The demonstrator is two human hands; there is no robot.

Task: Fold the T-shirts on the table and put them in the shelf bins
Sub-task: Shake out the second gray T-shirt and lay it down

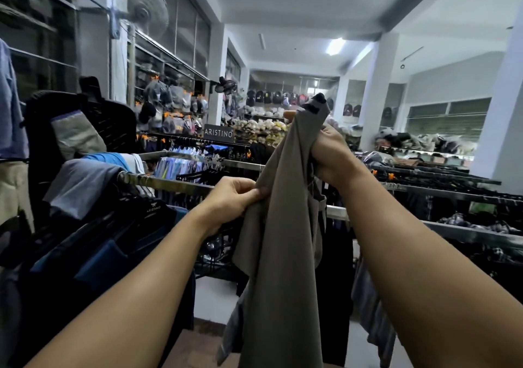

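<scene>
The grey-brown T-shirt [280, 226] is up in the air in front of the person, held by both hands and hanging in long loose folds toward the bottom of the view. It rests on nothing. The right hand [334, 155] is the higher one, its fingers curled tight round a bunch of cloth just below the neck, where a dark label shows. The left hand [232, 198] is lower and pinches the shirt's side edge between thumb and fingers.

Behind the shirt run clothes rails [169, 183] full of hanging garments, with a shop sign [218, 133] further back.

This looks like the start of a fold: the shirt is lifted and being sorted out, not yet spread or creased. The next move likely calls for finding both shoulders, shaking the cloth flat and laying it down smooth. A brown surface [195, 350] at the bottom edge may be the worktop, but too little shows to tell. No shelf bin is plainly in view.
</scene>
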